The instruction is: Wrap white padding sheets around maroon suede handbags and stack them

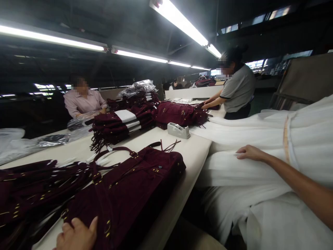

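Observation:
A dark maroon handbag (145, 184) with brass-coloured fittings lies on the table in front of me, its handles towards the left. My left hand (78, 234) rests at the bag's near end, thumb apart from the fingers and nothing gripped. On the right, my right hand (251, 152) reaches over a large heap of soft white sheets (234, 173). Its fingertips are pressed together at a fold or edge of a white sheet, though the contact is small and slightly blurred.
More maroon bags (39, 191) lie at the left, and others are stacked (111, 126) farther back. A grey tape dispenser (178, 131) stands near the table's (200, 142) right edge. Two co-workers, one in a pink shirt (85, 100) and one in a grey shirt (239, 83), handle items across the table.

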`<state>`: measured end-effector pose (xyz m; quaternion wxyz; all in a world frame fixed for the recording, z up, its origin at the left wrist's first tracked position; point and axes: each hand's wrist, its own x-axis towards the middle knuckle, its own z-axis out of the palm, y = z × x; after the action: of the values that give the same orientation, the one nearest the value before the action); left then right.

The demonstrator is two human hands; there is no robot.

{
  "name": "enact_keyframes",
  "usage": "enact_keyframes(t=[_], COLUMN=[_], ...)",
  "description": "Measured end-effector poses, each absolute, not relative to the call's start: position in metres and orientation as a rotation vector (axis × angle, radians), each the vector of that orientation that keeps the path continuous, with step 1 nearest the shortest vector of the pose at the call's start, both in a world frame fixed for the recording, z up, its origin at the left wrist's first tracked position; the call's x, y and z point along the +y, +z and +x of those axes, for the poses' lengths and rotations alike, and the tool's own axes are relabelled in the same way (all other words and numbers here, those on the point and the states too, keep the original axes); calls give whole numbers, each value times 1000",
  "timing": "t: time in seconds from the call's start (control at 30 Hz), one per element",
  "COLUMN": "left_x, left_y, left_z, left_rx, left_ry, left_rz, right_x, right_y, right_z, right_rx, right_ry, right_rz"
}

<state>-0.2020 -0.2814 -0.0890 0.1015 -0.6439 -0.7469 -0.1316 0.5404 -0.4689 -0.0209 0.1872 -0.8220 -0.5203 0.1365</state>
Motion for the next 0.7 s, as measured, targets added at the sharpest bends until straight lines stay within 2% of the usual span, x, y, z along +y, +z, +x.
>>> enact_keyframes(t=[0.2, 0.47, 0.57, 0.7], left_x=[-292, -304, -305, -306], left_y=[-68, -53, -52, -53], left_z=[-195, -182, -180, -180], left_rx=[-2240, -2308, -2298, -2264], left_ry=[-276, -222, -205, -151], left_rz=[-1975, -1946, -1939, -1938], right_x=[-469, -433, -429, -427], right_y=[-20, -12, 9, 61], right_z=[534, 509, 493, 466], right_rx=[-1289, -1242, -1180, -1113], right_ry=[574, 439, 396, 333], right_rz=[-2122, -2237, -1989, -1628])
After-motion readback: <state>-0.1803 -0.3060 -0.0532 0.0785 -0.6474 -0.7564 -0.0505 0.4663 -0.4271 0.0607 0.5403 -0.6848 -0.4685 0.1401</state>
